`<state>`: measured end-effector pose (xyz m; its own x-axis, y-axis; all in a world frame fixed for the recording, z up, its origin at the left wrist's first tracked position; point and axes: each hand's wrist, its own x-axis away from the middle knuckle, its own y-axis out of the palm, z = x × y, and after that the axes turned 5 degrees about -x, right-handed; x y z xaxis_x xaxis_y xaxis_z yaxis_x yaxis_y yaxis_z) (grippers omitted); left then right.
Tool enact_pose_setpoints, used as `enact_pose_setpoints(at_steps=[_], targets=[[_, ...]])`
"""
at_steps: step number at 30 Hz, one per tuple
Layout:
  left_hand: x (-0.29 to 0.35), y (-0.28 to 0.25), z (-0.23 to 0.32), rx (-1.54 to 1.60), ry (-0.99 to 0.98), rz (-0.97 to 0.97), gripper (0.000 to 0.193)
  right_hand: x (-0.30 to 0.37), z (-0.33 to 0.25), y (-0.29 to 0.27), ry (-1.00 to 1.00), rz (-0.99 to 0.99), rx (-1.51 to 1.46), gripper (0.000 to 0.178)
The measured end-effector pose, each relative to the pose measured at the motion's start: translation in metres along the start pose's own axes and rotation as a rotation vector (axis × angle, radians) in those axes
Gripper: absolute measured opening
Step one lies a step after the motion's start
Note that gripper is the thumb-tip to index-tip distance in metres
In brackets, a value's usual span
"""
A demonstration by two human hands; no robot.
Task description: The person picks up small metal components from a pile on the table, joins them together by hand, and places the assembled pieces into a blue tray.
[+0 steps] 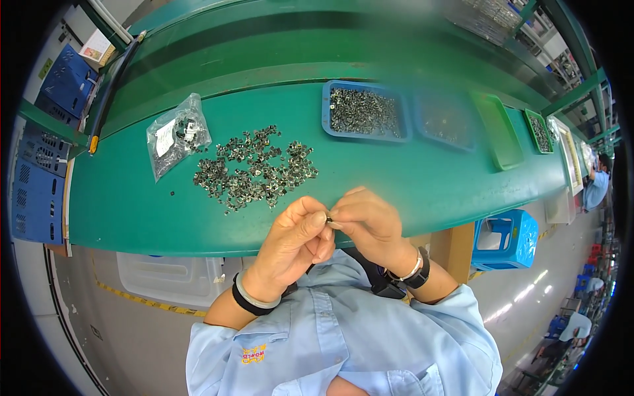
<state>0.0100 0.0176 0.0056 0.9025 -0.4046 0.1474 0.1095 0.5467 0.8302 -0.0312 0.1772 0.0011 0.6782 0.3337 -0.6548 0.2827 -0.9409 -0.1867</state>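
Above the near edge of the green table, my left hand (298,232) and my right hand (371,221) meet at the fingertips. Between them is a tiny dark part with a metallic glint (329,219), pinched by the thumb and forefinger of both hands; its exact kind is too small to make out. Beyond my left hand lies a loose pile of small black and silver metal parts (254,168). A blue tray (325,113) farther off holds many similar-looking small metal pieces (364,111).
A clear plastic bag (165,148) of parts lies left of the pile. Rightward stand a blurred second blue tray (449,132), a green tray (498,135) and a small green bin of parts (539,132). A blue stool (512,241) and a clear plastic box (165,277) are below table level.
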Motion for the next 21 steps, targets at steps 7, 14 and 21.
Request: enact_pose_setpoints(at_steps=[7, 14, 21], targets=[[-0.001, 0.001, 0.002, -0.147, 0.04, 0.031, 0.014, 0.004, 0.005, 0.002, 0.019, 0.007, -0.037, 0.016], [0.0, 0.011, 0.008, -0.187, 0.05, 0.077, 0.018, 0.007, 0.004, 0.002, 0.208, 0.055, -0.185, 0.014], [-0.003, 0.009, 0.011, -0.222, 0.042, 0.041, 0.02, 0.003, 0.003, -0.003, 0.37, 0.106, -0.35, 0.011]])
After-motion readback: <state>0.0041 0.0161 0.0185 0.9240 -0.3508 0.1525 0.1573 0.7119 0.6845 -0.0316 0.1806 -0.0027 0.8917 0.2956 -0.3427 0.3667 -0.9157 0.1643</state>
